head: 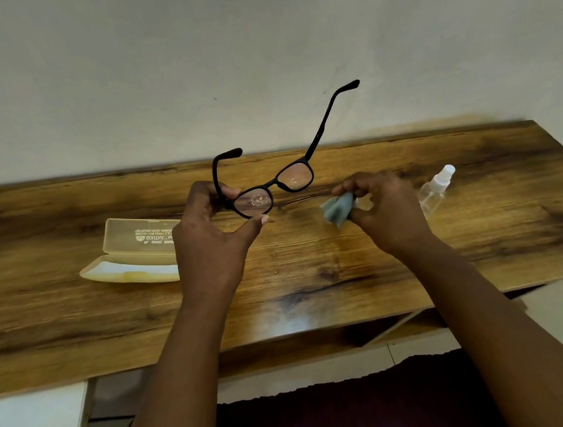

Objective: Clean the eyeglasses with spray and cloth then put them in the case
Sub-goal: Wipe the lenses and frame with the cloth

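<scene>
My left hand (209, 230) holds black-framed eyeglasses (274, 185) by the left end of the frame, above the wooden table (316, 273). Both temples are unfolded and point away from me. Spray droplets sit on both lenses. My right hand (385, 210) is shut on a bunched grey-blue cloth (338, 207), a little to the right of the glasses and not touching them. An open pale yellow case (134, 250) lies on the table to the left, partly hidden by my left hand. A clear spray bottle (436, 187) lies on its side behind my right hand.
The table runs along a plain light wall (252, 56). Its right end stops near the frame's right edge. A white block (32, 421) sits below the front edge at the left. A dark red garment (335, 417) covers my lap.
</scene>
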